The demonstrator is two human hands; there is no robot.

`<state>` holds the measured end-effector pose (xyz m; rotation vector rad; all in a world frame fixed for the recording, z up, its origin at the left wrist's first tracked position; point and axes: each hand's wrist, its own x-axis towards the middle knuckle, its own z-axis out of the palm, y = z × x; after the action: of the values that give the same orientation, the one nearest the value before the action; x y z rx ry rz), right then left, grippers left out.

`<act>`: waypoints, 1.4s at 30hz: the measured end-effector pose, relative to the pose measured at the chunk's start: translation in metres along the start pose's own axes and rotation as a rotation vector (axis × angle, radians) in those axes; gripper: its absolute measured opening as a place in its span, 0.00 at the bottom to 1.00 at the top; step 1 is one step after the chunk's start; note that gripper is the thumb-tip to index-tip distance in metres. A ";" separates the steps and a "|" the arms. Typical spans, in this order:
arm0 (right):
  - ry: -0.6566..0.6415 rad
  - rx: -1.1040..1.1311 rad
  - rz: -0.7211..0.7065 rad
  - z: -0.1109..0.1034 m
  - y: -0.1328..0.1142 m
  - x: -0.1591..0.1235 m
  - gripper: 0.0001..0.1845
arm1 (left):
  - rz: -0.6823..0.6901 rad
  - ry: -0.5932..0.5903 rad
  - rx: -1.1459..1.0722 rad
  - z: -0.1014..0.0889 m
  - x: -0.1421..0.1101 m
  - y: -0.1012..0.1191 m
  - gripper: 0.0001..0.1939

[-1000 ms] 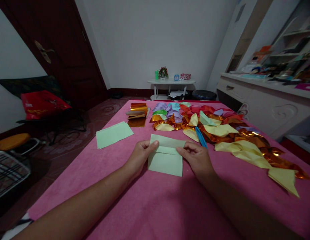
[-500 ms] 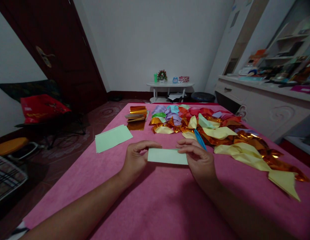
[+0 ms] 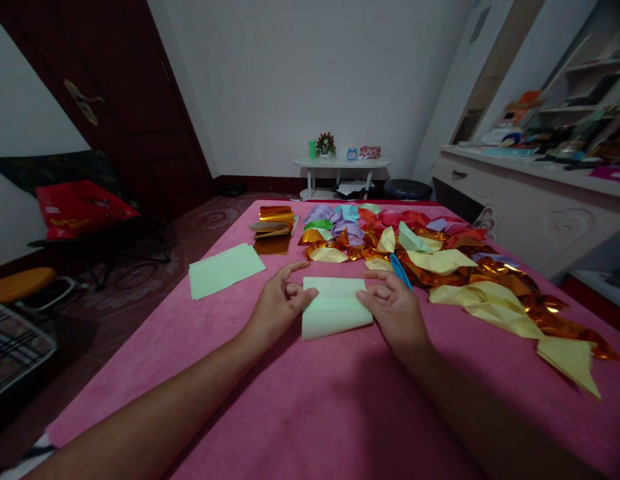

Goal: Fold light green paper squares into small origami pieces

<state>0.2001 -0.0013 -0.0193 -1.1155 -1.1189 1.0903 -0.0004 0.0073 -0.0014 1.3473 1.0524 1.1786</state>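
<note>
A pale green sheet of paper (image 3: 335, 310) with creases running across it is held between my hands over the pink cloth. My left hand (image 3: 280, 300) pinches its left edge, thumb on top. At the right edge, my right hand (image 3: 393, 307) grips it with the thumb on the upper face. The sheet's lower part curls toward me. Left of my hands lies a small stack of pale green paper sheets (image 3: 225, 272). A blue-handled tool (image 3: 400, 272), its far part hidden, lies just beyond my right hand.
The pink-covered table (image 3: 290, 413) carries a stack of shiny gold sheets (image 3: 274, 230) at its far left. Crumpled, twisted yellow paper pieces (image 3: 490, 307) and gold, red and purple ones spread along the right. A white side table (image 3: 343, 163) stands by the wall.
The green paper, earlier a narrow folded strip, is now opened out to a taller creased sheet. Both thumbs have come onto its upper face. The view has shifted slightly.
</note>
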 end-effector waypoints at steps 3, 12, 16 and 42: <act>-0.011 -0.001 0.016 0.001 -0.005 0.003 0.19 | -0.048 -0.018 -0.117 -0.003 0.002 0.008 0.32; -0.119 -0.284 0.063 -0.006 0.003 0.010 0.10 | -0.186 -0.175 0.133 -0.014 0.004 -0.016 0.16; -0.257 -0.742 -0.288 -0.008 0.009 0.006 0.05 | -0.002 -0.160 0.623 -0.014 -0.002 -0.023 0.09; -0.458 -0.904 -0.466 -0.040 -0.004 -0.037 0.21 | 0.315 -0.590 0.762 -0.040 -0.021 0.002 0.27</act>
<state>0.2356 -0.0426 -0.0228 -1.1873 -2.2351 0.4460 -0.0430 -0.0084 -0.0012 2.3429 0.8871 0.4989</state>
